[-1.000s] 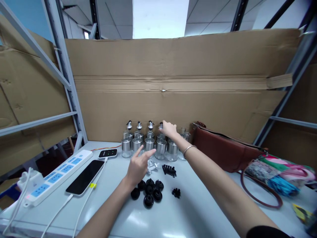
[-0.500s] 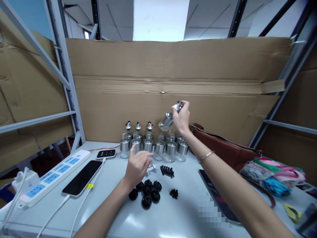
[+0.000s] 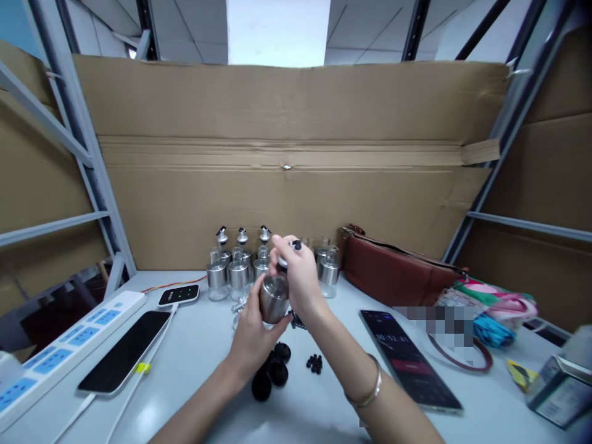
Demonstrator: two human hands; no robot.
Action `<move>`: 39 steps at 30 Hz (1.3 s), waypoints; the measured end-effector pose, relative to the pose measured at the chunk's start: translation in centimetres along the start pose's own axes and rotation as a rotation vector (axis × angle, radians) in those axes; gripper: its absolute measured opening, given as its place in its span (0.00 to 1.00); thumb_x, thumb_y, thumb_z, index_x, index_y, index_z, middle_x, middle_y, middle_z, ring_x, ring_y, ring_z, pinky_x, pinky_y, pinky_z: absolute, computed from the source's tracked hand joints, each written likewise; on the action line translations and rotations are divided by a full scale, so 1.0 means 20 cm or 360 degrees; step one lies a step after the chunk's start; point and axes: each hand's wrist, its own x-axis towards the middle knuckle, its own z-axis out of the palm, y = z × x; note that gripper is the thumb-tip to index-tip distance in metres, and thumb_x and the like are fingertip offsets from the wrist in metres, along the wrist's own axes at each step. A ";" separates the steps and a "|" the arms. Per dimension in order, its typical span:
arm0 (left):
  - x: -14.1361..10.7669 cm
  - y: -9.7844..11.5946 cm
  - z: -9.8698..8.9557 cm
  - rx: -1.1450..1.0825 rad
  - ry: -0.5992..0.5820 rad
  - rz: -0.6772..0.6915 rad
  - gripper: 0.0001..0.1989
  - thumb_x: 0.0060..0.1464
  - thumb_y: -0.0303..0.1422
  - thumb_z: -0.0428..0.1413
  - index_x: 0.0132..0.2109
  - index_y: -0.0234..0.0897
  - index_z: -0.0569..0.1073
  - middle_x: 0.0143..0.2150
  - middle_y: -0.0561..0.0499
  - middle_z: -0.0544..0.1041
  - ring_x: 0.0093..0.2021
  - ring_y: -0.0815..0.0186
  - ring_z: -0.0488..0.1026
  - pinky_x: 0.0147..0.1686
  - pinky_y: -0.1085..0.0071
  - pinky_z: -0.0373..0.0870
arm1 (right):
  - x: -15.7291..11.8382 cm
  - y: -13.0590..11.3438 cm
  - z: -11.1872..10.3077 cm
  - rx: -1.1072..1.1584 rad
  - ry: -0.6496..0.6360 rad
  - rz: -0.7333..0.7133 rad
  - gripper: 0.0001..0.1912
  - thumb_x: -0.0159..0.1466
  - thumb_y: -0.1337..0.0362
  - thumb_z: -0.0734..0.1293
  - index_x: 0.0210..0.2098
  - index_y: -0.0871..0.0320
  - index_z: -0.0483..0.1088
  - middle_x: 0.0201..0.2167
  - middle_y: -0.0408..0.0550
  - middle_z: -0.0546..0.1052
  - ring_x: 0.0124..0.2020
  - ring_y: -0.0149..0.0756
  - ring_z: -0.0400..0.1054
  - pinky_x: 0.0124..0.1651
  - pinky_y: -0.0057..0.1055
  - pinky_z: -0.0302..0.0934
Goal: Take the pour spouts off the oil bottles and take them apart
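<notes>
In front of me, a glass bottle (image 3: 274, 302) with a silver metal sleeve tilts between my two hands. My left hand (image 3: 250, 336) wraps round its body from the left and below. At the neck, my right hand (image 3: 303, 280) grips the silver top, whose black tip (image 3: 296, 245) shows above the fingers. Behind my hands stand similar bottles (image 3: 217, 275) in rows. Three at the back left carry silver tops with black tips (image 3: 242, 236). Black round caps (image 3: 278, 374) lie below my left hand, partly covered by it. Small black pieces (image 3: 314, 364) sit to their right.
On the left are a power strip (image 3: 76, 348), a dark phone (image 3: 124, 351) with a white cable, and a small white device (image 3: 179, 295). A brown bag (image 3: 388, 268) and a phone showing a timer (image 3: 407, 364) are right. Cardboard (image 3: 287, 111) closes off the back.
The bottle has come down from the upper right to the middle, in front of the rows. My left hand has closed round its body. The view has shifted slightly right.
</notes>
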 end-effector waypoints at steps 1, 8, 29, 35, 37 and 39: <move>0.00 0.01 0.01 -0.0046 -0.0002 -0.0145 0.35 0.44 0.35 0.61 0.58 0.37 0.57 0.50 0.42 0.73 0.47 0.56 0.73 0.43 0.62 0.72 | -0.01 0.00 0.02 -0.0093 -0.0075 0.0013 0.17 0.56 0.56 0.66 0.21 0.56 0.55 0.15 0.35 0.63 0.15 0.24 0.57 0.21 0.24 0.53; 0.00 0.05 0.01 -0.0191 -0.0014 -0.0473 0.29 0.36 0.29 0.60 0.49 0.38 0.63 0.35 0.52 0.74 0.32 0.64 0.71 0.32 0.70 0.67 | -0.02 -0.01 0.03 -0.0539 -0.0115 -0.0060 0.23 0.62 0.50 0.60 0.16 0.57 0.55 0.12 0.37 0.61 0.14 0.25 0.57 0.22 0.26 0.54; 0.03 0.00 -0.09 -0.2175 -0.1416 -0.1064 0.22 0.28 0.29 0.62 0.37 0.32 0.70 0.29 0.52 0.72 0.26 0.68 0.72 0.25 0.75 0.67 | 0.11 0.02 -0.04 0.0941 -0.0099 0.0747 0.23 0.67 0.57 0.54 0.19 0.57 0.43 0.12 0.34 0.49 0.12 0.22 0.42 0.18 0.21 0.46; 0.04 0.05 -0.08 -0.1936 -0.1183 -0.0981 0.17 0.26 0.25 0.59 0.32 0.31 0.71 0.30 0.50 0.72 0.27 0.67 0.72 0.27 0.74 0.66 | 0.15 -0.03 -0.15 0.0206 0.0006 -0.0055 0.24 0.60 0.49 0.62 0.19 0.55 0.48 0.11 0.33 0.53 0.12 0.22 0.43 0.17 0.24 0.43; 0.04 0.06 -0.09 -0.1937 -0.1129 -0.0988 0.17 0.26 0.25 0.58 0.32 0.31 0.71 0.29 0.50 0.72 0.27 0.67 0.71 0.27 0.73 0.66 | 0.14 -0.10 -0.20 -0.0417 -0.0380 -0.0105 0.21 0.59 0.48 0.64 0.21 0.56 0.57 0.10 0.35 0.58 0.12 0.23 0.46 0.16 0.24 0.40; 0.05 0.05 -0.09 -0.1924 -0.1089 -0.0988 0.19 0.27 0.25 0.58 0.34 0.32 0.70 0.29 0.50 0.72 0.26 0.67 0.71 0.26 0.73 0.66 | 0.12 -0.15 -0.24 -0.0928 -0.0857 0.0116 0.17 0.58 0.50 0.66 0.25 0.57 0.63 0.12 0.35 0.62 0.13 0.23 0.49 0.16 0.23 0.43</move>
